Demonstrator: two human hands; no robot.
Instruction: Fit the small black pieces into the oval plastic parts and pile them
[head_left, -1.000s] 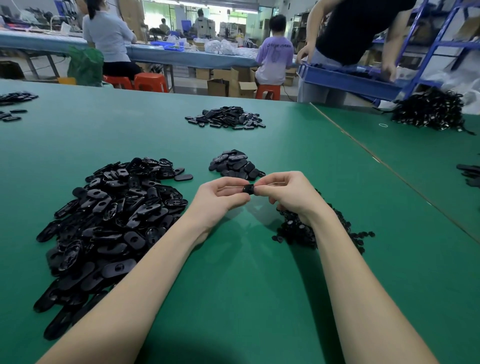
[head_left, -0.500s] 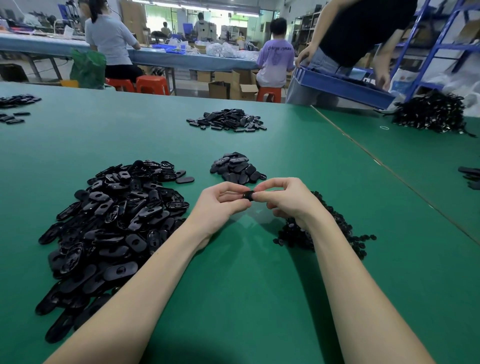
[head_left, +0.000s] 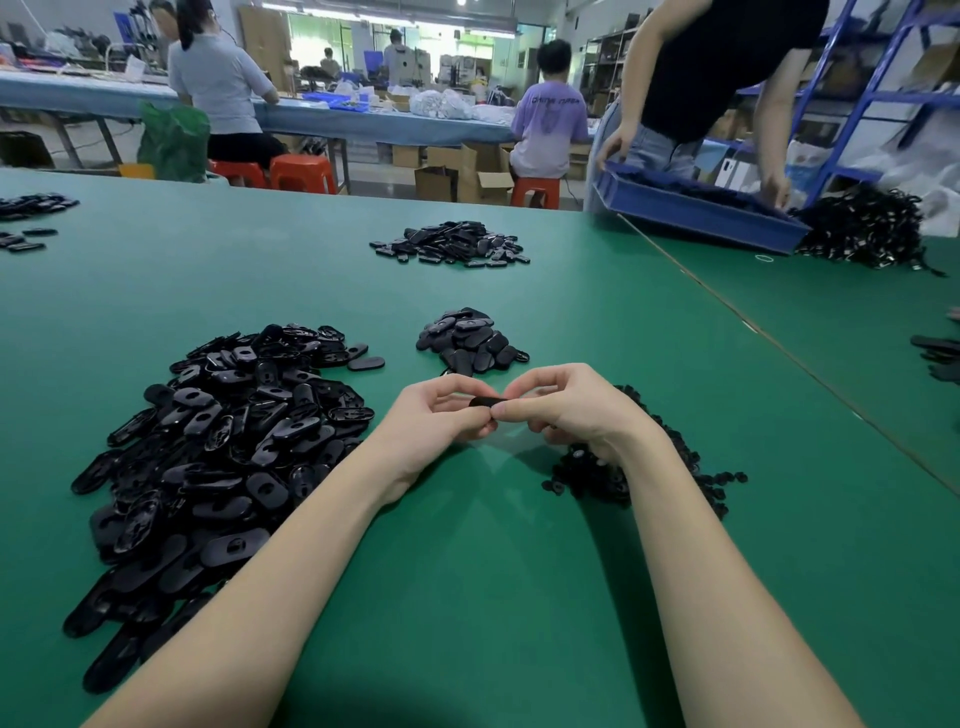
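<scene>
My left hand (head_left: 435, 423) and my right hand (head_left: 563, 408) meet above the green table and pinch one black oval plastic part (head_left: 487, 402) between their fingertips. Whether a small piece sits in it is hidden by the fingers. A big heap of oval parts (head_left: 218, 447) lies to the left of my left forearm. A heap of small black pieces (head_left: 649, 462) lies under and behind my right wrist. Just beyond my hands sits a small pile of oval parts (head_left: 467, 340).
Another pile of oval parts (head_left: 452, 245) lies farther back on the green table (head_left: 467, 597). A person at the far right tips a blue tray (head_left: 696, 208) beside a black heap (head_left: 867, 228). A seam (head_left: 779, 348) runs diagonally across the table on the right.
My hands stay pressed together on the oval part, with the fingers shifting their pinch slightly. The person at the back right has lowered and tilted the blue tray toward the table.
</scene>
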